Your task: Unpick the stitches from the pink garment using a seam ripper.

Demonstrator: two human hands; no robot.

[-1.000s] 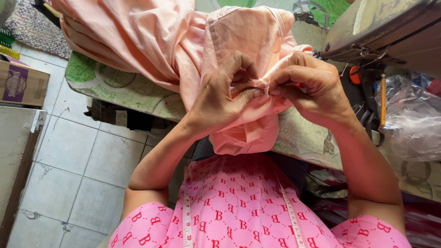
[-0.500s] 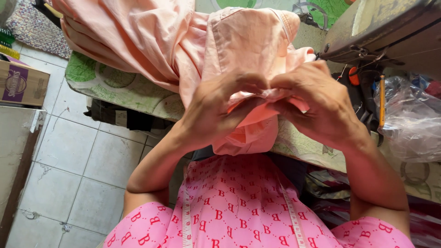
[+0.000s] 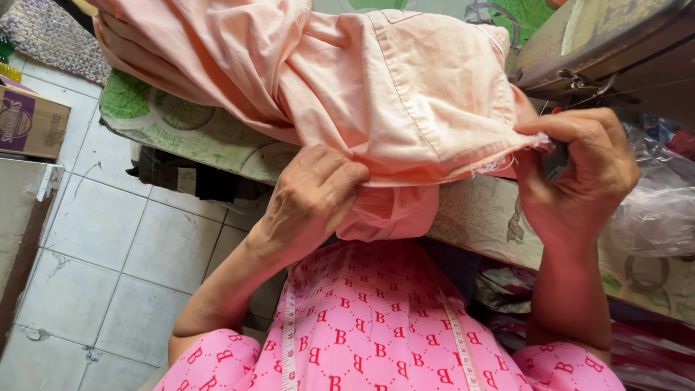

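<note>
Change: hands now apart, cloth (image 3: 405,94) edge pulled taut over counter (image 3: 217,137).
L hand (image 3: 311,199): grip bunching cloth.
R hand (image 3: 579,174): pinching frayed edge.

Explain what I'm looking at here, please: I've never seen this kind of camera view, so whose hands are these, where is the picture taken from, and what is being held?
There is no machine: the one picture comes from a camera worn on a person's head, looking down past their chest at their own two bare hands. The left hand grips a bunched part of a pale pink cloth from below. The right hand pinches the cloth's frayed edge, so that edge is pulled taut between the hands. The rest of the cloth lies heaped on a table with a green leaf-patterned cover. A white measuring tape hangs around the person's neck over a pink patterned top. A cardboard box sits at the left beside a tiled floor.
</note>
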